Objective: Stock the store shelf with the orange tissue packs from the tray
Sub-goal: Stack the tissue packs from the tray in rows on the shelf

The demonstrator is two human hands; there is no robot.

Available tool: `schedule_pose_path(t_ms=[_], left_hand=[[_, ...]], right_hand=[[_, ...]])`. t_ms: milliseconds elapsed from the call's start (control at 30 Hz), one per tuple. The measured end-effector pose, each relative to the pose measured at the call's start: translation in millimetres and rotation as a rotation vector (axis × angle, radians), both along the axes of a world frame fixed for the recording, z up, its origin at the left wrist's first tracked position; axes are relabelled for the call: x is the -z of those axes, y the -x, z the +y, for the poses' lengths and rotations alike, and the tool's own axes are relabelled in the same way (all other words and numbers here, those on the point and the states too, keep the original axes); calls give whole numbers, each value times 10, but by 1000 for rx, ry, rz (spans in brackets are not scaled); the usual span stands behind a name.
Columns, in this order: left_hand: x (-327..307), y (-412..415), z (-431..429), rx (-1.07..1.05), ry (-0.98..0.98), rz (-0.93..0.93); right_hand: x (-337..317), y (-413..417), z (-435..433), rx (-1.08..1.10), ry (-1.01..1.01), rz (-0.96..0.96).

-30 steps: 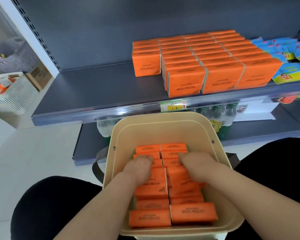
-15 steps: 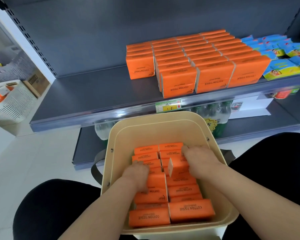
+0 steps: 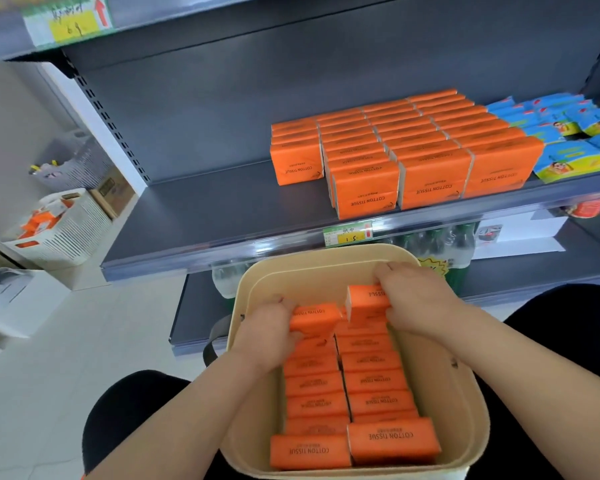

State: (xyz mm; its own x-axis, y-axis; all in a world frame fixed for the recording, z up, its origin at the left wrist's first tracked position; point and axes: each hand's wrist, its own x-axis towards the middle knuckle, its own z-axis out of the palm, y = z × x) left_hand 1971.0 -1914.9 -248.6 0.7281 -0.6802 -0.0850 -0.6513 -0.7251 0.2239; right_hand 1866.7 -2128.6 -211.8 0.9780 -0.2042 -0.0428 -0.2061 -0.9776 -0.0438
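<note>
In the beige tray point(image 3: 326, 263), the left hand point(image 3: 267, 329) curls its fingers point(image 3: 280, 305) round an orange tissue pack point(image 3: 314, 315) above the left row. Just beside it, the right hand point(image 3: 420, 301) grips a second pack point(image 3: 362, 299), tilted up. Stocked packs point(image 3: 395, 157) stand on the grey shelf point(image 3: 222, 209) beyond.

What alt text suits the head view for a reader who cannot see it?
The left hand grips one orange tissue pack and the right hand a second pack, both at the far end of a beige tray of packs. Ahead, a grey shelf holds rows of the same packs beside blue packets.
</note>
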Motion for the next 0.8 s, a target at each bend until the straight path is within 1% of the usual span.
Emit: schedule_pose_path(t_ms=[67, 200, 333, 400, 467, 600, 700, 800], left_hand=[[-229, -111, -36, -28, 82, -74], [-661, -365, -143, -154, 229, -204], [-959, -662, -290, -278, 274, -267], [-1023, -841, -361, -298, 276, -264], [-1030, -1029, -431, -311, 281, -235], [-932, -1369, -619, -348, 267, -204], [-870, -1580, -805, -395, 285, -180], [-855, -1766, -1002, -405, 266, -199]], right_hand=[[-165, -49, -67, -1, -1, -50], [-388, -228, -198, -30, 45, -167], [-422, -392, -280, -114, 56, -272], [-375, -442, -311, -140, 41, -296], [-332, -491, -326, -141, -5, -280], [-338, -599, -380, -132, -97, -290], [-378, -668, -448, -114, -123, -296], [-384, -712, -474, -107, -141, -285]])
